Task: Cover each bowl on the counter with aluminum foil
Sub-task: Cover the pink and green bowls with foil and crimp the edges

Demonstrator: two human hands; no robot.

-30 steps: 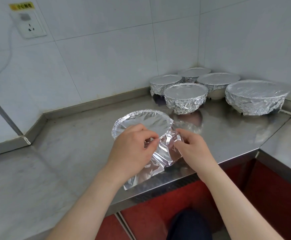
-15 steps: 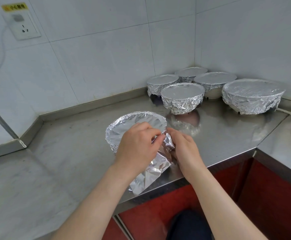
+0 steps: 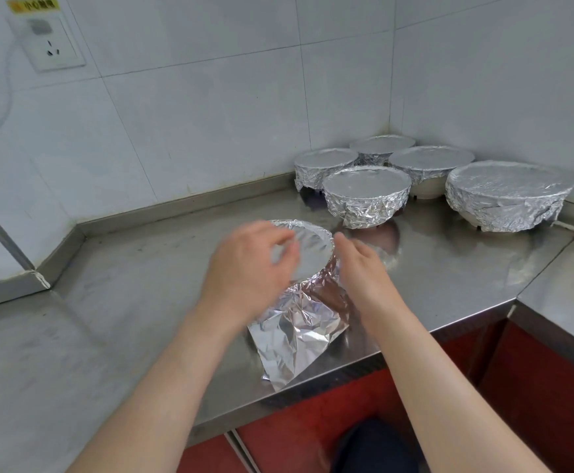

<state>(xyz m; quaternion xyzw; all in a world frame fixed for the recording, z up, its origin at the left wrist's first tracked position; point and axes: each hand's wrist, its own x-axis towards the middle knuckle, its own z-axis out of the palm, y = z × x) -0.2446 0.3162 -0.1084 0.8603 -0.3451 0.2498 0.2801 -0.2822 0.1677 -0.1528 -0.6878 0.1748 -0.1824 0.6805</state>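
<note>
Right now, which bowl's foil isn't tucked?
The near bowl, between left hand and right hand: its loose foil flap lies on the counter. The five corner bowls are wrapped.

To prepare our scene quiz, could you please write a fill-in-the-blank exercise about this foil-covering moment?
1. Behind the near bowl, ___ foil-covered bowls cluster in the back corner.
2. Loose foil from the near bowl trails toward the ___ edge of the counter.
3. The wall socket is mounted at the view's upper ___.
Missing words: five; front; left.
</note>
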